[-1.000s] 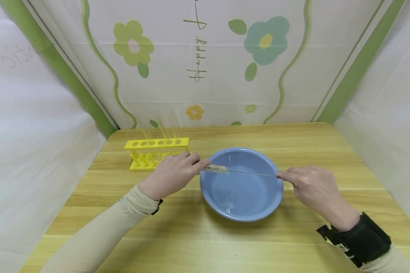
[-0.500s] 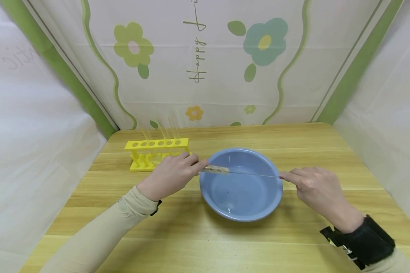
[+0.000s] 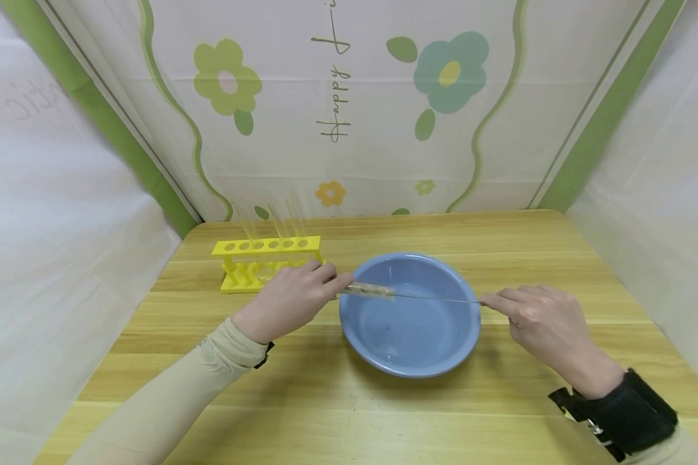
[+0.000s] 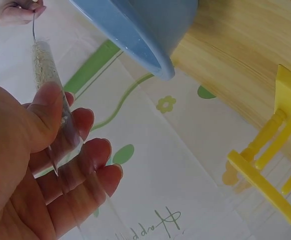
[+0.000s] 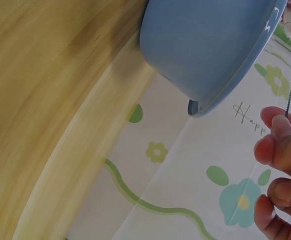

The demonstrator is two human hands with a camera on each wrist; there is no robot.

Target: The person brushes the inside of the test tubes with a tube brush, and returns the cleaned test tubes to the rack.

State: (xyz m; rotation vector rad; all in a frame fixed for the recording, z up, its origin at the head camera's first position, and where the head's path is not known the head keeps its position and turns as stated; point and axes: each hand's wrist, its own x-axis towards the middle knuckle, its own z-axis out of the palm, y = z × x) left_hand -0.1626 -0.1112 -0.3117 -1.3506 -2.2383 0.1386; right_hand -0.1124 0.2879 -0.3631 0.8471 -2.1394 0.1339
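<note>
My left hand [image 3: 293,297] grips a clear test tube [image 4: 88,175], held nearly level over the left rim of a blue basin [image 3: 410,336]. Inside the tube's mouth end sit the pale bristles of a test tube brush [image 4: 44,62]. The brush's thin twisted wire [image 3: 436,298] runs across above the basin to my right hand [image 3: 541,320]. Thumb and index finger of that hand pinch the wire's end, as the right wrist view shows; its other fingers are curled loosely. In the left wrist view, the left thumb lies along the tube with the fingers behind it.
Behind my left hand stands a yellow test tube rack [image 3: 267,247] with a few clear test tubes [image 3: 296,219] upright in it. The wooden table [image 3: 384,413] ends at a patterned cloth [image 3: 360,155] at the back. White cloth walls rise on both sides.
My right hand has moved slightly to the right, drawing the brush's wire and bristles rightward. My left hand stays almost where it was.
</note>
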